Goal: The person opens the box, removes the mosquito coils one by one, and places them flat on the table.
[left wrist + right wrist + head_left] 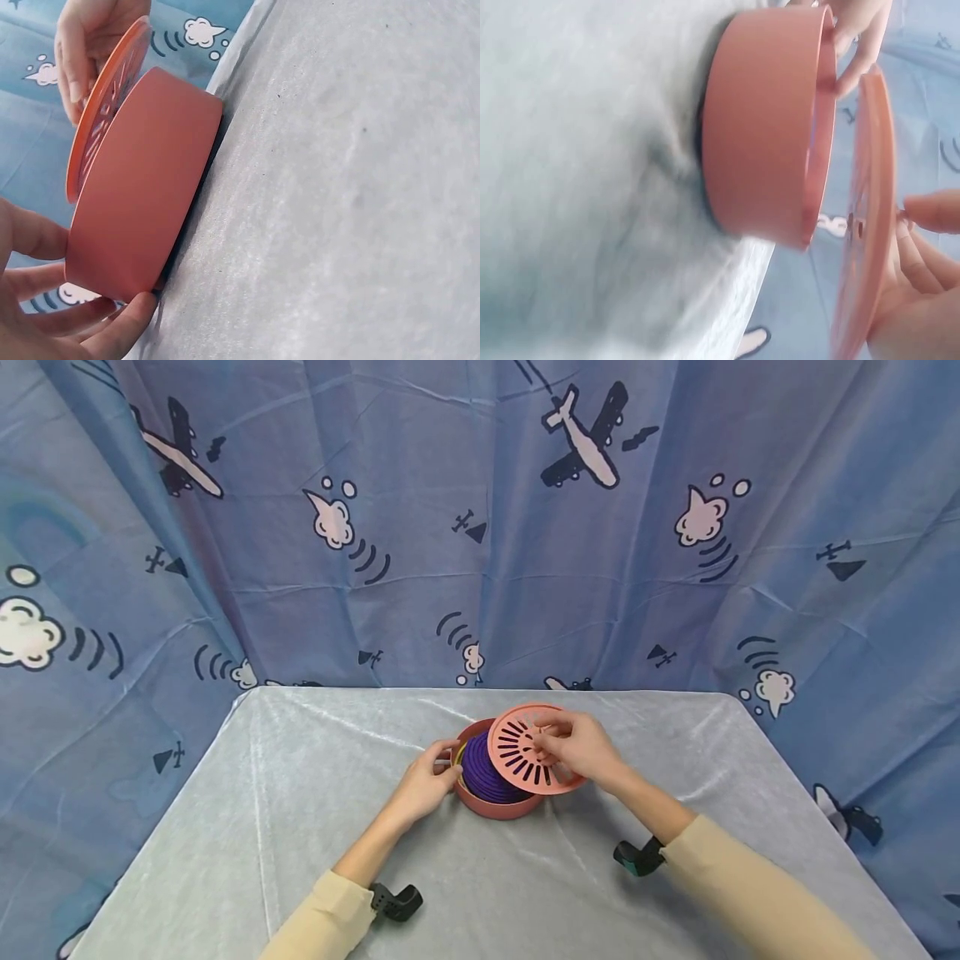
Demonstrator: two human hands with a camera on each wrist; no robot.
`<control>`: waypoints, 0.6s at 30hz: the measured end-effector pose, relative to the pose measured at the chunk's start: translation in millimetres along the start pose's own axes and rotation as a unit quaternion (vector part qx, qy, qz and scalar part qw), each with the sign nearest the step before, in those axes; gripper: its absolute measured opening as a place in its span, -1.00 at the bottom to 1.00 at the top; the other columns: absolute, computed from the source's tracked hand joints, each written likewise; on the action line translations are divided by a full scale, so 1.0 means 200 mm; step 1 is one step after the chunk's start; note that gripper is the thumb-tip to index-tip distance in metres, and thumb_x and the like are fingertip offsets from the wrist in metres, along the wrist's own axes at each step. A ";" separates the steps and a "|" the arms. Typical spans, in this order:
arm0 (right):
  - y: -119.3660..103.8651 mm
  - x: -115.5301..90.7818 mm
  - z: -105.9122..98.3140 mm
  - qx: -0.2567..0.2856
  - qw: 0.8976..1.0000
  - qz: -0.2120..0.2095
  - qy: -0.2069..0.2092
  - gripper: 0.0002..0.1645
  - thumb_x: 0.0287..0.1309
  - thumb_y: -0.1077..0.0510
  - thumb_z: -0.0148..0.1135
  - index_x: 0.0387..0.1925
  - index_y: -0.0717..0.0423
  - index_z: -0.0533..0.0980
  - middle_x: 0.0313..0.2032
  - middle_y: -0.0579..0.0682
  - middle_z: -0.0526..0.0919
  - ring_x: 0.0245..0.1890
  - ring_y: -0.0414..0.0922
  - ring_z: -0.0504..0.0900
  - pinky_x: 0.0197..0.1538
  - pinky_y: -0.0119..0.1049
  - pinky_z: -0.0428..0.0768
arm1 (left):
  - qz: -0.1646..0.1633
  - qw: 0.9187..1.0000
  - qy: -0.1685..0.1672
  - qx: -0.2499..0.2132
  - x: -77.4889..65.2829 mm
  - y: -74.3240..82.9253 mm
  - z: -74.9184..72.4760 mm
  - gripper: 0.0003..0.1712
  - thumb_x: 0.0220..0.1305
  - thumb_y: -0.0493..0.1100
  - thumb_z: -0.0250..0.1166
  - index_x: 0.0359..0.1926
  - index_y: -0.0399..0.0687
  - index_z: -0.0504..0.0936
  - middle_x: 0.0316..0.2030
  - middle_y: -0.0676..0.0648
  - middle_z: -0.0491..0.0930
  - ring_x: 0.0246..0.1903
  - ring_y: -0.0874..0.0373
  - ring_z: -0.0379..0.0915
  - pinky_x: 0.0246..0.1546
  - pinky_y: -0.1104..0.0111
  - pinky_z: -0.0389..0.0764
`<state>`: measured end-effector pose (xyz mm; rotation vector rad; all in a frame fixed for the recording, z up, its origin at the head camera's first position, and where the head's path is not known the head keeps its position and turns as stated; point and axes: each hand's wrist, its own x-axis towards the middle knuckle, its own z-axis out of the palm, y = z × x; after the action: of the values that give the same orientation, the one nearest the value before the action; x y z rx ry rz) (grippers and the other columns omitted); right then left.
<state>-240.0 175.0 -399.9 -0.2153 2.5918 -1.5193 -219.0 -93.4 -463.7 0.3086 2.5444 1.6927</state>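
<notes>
A round pinkish-red box (501, 810) stands on the table, its top uncovered on the left side. Inside lies a coiled purple cord (483, 774), with a strip of yellow along its left edge. My left hand (422, 787) grips the box's left side, thumb and fingers at its rim and wall. With thumb and fingers, my right hand (581, 746) pinches the middle of a round orange-pink slotted lid (517, 752). The lid is tilted over the box's right part, hiding some of the cord. In the right wrist view, a gap separates the lid (874, 187) from the box's rim.
A pale grey cloth (337, 735) covers the table. Behind it and along both sides hangs a blue curtain (420, 568) printed with planes and clouds. Dark wrist devices sit at the left cuff (397, 903) and the right cuff (639, 857).
</notes>
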 end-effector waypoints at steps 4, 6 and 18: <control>0.03 0.00 -0.07 -0.003 1.000 -0.009 0.008 -0.56 0.38 0.18 0.27 0.20 0.31 0.53 -0.27 0.12 0.74 -0.34 -0.04 0.74 -0.35 -0.23 0.68 | -0.004 1.000 -0.004 0.004 0.00 0.00 0.00 -0.50 0.43 -0.26 0.21 0.35 -0.16 0.46 0.17 -0.34 0.52 0.10 -0.17 0.56 -0.10 0.19 0.69; 0.04 0.00 -0.11 -0.009 1.000 -0.011 0.015 -0.55 0.39 0.19 0.26 0.21 0.32 0.52 -0.26 0.14 0.74 -0.34 -0.04 0.74 -0.28 -0.18 0.72 | -0.005 1.000 -0.006 0.003 0.00 0.00 0.00 -0.50 0.43 -0.26 0.22 0.35 -0.15 0.46 0.17 -0.33 0.51 0.10 -0.15 0.57 -0.10 0.21 0.70; 0.15 0.12 -0.24 -0.001 0.997 -0.021 0.069 -0.51 0.43 0.17 0.23 0.28 0.32 0.47 -0.12 0.27 0.72 -0.33 -0.07 0.76 -0.23 -0.24 0.73 | -0.004 1.000 -0.005 0.000 0.00 0.00 0.00 -0.51 0.42 -0.26 0.24 0.34 -0.15 0.47 0.17 -0.32 0.52 0.10 -0.13 0.58 -0.09 0.21 0.70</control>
<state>-273.1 225.7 -403.6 -0.1727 2.7109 -1.5990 -219.6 -94.1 -463.6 0.3051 2.5337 1.6842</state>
